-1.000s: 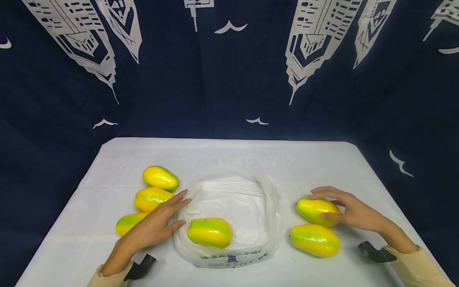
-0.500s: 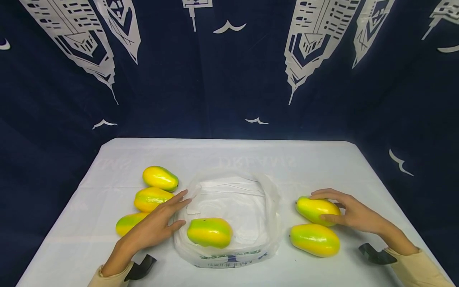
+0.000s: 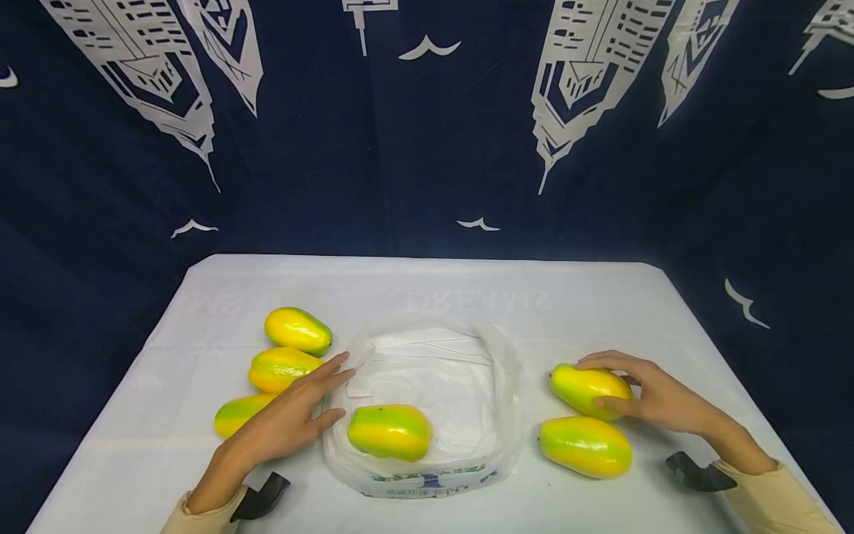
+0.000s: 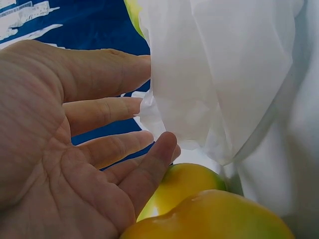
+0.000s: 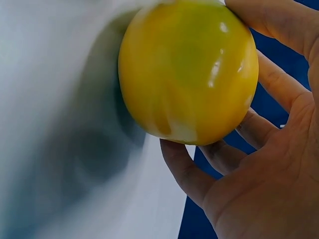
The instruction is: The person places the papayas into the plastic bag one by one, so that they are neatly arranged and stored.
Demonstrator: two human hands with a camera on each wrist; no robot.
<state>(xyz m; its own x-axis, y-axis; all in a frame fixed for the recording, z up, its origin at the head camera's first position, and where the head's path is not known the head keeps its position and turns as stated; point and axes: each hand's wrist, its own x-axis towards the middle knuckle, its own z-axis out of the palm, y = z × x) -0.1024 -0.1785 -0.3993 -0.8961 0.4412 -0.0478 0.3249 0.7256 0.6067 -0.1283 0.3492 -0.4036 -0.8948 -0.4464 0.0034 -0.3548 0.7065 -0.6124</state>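
Observation:
My right hand grips a yellow-green papaya on the right, thumb on its near side and fingers over the far side. The right wrist view shows the rounded end of this papaya between thumb and fingers. Just in front lies another papaya. At the middle, a thin white plastic bag stands spread wide, one papaya inside near its front. My left hand is at the bag's left side with fingers extended. In the left wrist view its fingertips seem to touch the bag.
Three more papayas are left of the bag: a far one, a middle one and a near one, partly behind my left hand. All rest on a white-covered table. A dark blue printed cloth hangs behind.
The far right papaya has tipped up very slightly at its left end, and my right hand sits a touch lower on it. My left hand and the bag have not visibly moved.

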